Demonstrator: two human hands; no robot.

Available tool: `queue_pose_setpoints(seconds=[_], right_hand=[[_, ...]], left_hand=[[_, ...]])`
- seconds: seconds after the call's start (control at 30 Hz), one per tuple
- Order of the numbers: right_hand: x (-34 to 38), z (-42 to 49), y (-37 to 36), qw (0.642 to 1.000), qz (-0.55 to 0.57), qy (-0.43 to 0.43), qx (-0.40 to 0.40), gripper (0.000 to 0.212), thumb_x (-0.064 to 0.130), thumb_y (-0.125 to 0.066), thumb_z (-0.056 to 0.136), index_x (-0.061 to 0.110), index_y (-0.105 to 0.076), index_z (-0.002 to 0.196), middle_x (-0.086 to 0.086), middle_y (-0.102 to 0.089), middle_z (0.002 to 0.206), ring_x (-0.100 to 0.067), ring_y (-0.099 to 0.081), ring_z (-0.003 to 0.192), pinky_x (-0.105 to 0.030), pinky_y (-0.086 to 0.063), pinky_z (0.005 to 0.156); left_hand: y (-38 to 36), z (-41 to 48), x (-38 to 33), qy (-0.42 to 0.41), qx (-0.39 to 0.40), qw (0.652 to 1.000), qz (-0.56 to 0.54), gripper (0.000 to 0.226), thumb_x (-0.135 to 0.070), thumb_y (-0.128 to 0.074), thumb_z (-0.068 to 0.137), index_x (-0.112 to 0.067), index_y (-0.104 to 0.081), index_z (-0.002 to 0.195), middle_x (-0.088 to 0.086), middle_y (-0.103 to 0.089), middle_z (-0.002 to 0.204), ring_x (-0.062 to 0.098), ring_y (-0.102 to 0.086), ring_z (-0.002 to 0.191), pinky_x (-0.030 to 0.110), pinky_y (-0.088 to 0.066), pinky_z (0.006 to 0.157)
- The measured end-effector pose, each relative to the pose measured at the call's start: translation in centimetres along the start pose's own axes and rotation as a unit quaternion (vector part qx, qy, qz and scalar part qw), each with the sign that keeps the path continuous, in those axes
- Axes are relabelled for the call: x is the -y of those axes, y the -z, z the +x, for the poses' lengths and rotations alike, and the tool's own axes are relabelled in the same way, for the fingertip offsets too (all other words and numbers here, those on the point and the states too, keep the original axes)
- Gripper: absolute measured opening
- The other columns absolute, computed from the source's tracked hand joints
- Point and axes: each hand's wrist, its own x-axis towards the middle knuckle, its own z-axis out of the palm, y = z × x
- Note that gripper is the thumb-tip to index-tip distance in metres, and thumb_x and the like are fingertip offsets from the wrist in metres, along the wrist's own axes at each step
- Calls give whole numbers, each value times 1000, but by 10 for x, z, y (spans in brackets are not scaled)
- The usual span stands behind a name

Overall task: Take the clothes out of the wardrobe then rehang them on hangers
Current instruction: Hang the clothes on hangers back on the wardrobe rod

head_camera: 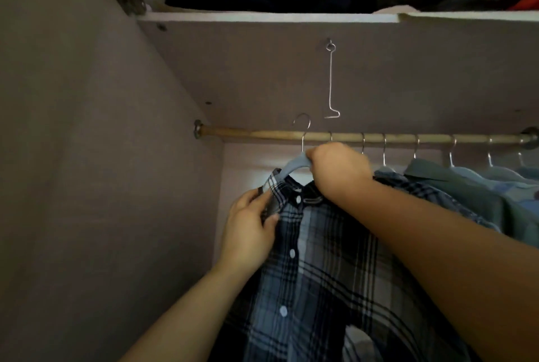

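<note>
While the right grip (335, 167) clenches the hanger (292, 165) steady, the left grip (251, 226) pinches the plaid shirt (320, 248), seemingly seating its shoulder.

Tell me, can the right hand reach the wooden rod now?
Probably yes. The right hand grips the hanger just under the rod, and the rod is bare to the left of the other hooks, so nothing seems to block it. The left hand holds the shirt at its shoulder.

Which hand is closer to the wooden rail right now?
Right. The right hand grips the hanger just under the rail; the left hand is lower, pinching the plaid shirt.
</note>
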Motion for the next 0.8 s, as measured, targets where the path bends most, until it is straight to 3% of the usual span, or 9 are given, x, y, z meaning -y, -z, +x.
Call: queue_pose_setpoints(seconds=[0.2, 0.33, 0.43, 0.53, 0.7, 0.8], right_hand=[[-7, 56, -24, 1000, -13, -21, -4, 33, -6, -48, 84, 8, -59, 112, -10, -59, 107, -27, -56, 92, -32, -42, 63], [-6, 76, -47, 999, 2, -45, -3, 33, -6, -46, 87, 6, -57, 115, -11, -61, 108, -28, -59, 97, -31, -42, 63], [-2, 76, -68, 997, 21, -59, 34, 29, -4, -48, 87, 6, -60, 112, -10, -62, 109, -28, -60, 99, -32, -44, 68], [5, 68, -88, 998, 6, -38, 57, 44, -3, -51, 84, 16, -58, 122, -11, -55, 117, -30, -55, 106, -37, -51, 78], [5, 48, -88, 998, 4, -30, 62, 46, 7, -48, 88, 7, -40, 134, -10, -51, 125, -27, -45, 118, -36, -39, 94], [6, 22, -86, 997, -21, 14, 69, 48, 15, -49, 89, 10, -39, 135, -12, -45, 133, -29, -34, 126, -37, -34, 100]], left_hand=[[-20, 30, 20, 8, 13, 999, 39, 53, -27, -54, 93, -20, -36, 142, 0, -33, 147, 15, -29, 135, 20, -20, 108], [-32, 36, 33, 14, 24, 998, 59, 53, -29, -53, 93, -21, -35, 143, -1, -33, 147, 14, -29, 135, 19, -20, 108], [-38, 31, 41, 3, 33, 997, 63, 51, -28, -52, 94, -22, -36, 142, -4, -36, 144, 11, -32, 132, 9, -18, 99], [-43, 21, 47, -4, 51, 996, 69, 50, -27, -52, 94, -22, -36, 142, -6, -37, 141, 9, -32, 130, 1, -13, 87], [-45, 1, 51, 8, 86, 993, 79, 51, -28, -52, 94, -21, -36, 142, -5, -36, 143, 10, -33, 131, 10, -20, 101], [-43, -14, 47, 9, 109, 990, 86, 51, -27, -52, 94, -20, -36, 142, -3, -36, 144, 12, -33, 131, 15, -23, 103]])
